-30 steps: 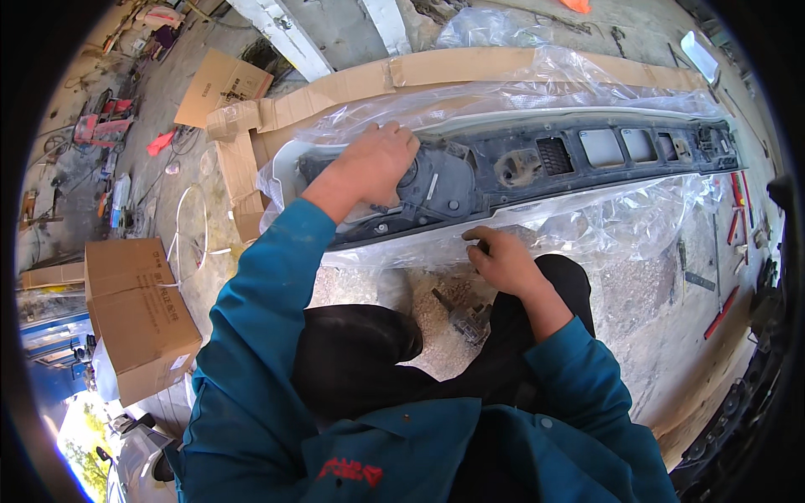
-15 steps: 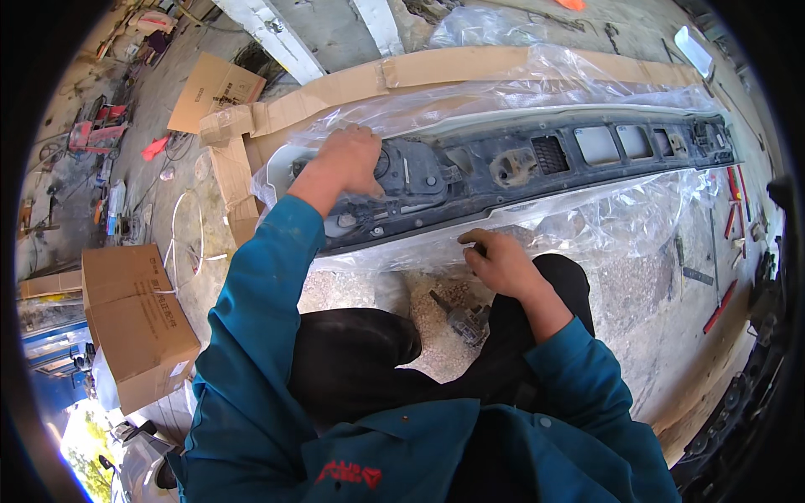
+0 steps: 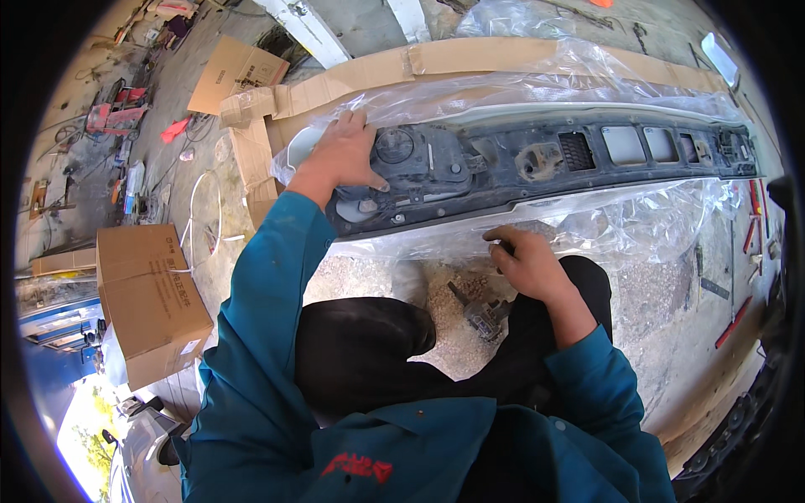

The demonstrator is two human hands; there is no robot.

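Observation:
A long vehicle panel (image 3: 511,180), dirty black on its upturned face with a pale outer edge, lies on clear plastic film (image 3: 579,226) in front of me. My left hand (image 3: 344,159) rests over the panel's left end, fingers spread and thumb pointing right. Close to the panel's near edge, over the film, my right hand (image 3: 532,264) is held with curled fingers, thumb against the index finger. Whatever may sit in that pinch is too small to make out. A dark power tool (image 3: 486,318) lies on the gritty floor between my legs.
A flattened cardboard box (image 3: 470,57) surrounds the panel's far and left sides. Brown cartons (image 3: 155,302) stand at the left, near a white cable loop (image 3: 194,210). Red-handled tools (image 3: 735,323) lie on the floor at the right. Pale posts (image 3: 306,29) rise beyond the cardboard.
The whole view has shifted, so the scene sits slightly further right. My left hand has slid left toward the panel's end, showing more of its round part. The right hand stays curled.

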